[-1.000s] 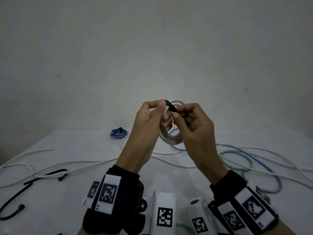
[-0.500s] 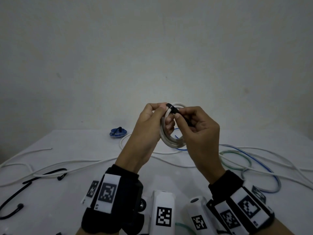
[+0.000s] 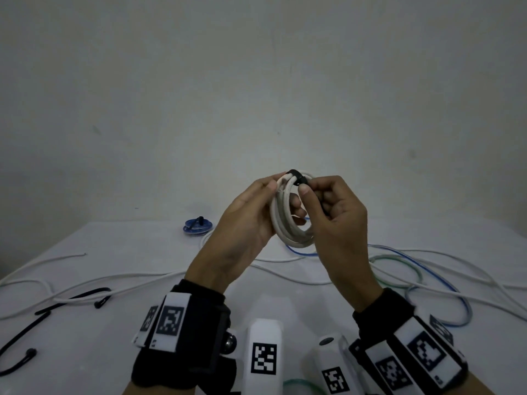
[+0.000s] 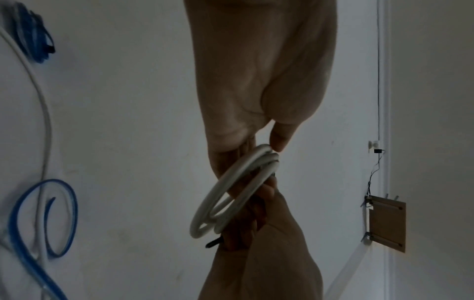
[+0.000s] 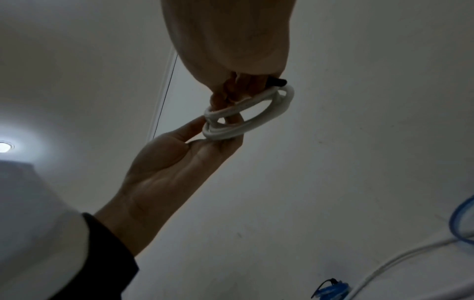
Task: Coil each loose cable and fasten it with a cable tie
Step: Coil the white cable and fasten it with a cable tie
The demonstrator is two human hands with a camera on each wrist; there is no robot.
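A coiled white cable (image 3: 281, 220) (image 4: 231, 190) (image 5: 246, 113) is held up in the air above the white table (image 3: 119, 323). My left hand (image 3: 256, 218) pinches the coil at its top left between thumb and fingers. A black cable tie (image 3: 298, 176) (image 5: 277, 81) wraps over the top of the coil. My right hand (image 3: 328, 206) grips the tie's end with curled fingers, thumb against the coil. The tie's tail (image 4: 212, 243) pokes out below the right hand in the left wrist view.
A tied blue coil (image 3: 197, 226) lies at the table's far side. Loose white cables (image 3: 114, 280), a blue cable (image 3: 445, 283) and a green cable (image 3: 399, 269) sprawl across the table. Black cable ties (image 3: 71, 299) lie at the left. Marker-tagged wrist units sit at the front.
The right hand has pulled the tie's end down and to the right, closing the tie round the coil. Both hands sank slightly, and the coil tilted so more of its loop shows.
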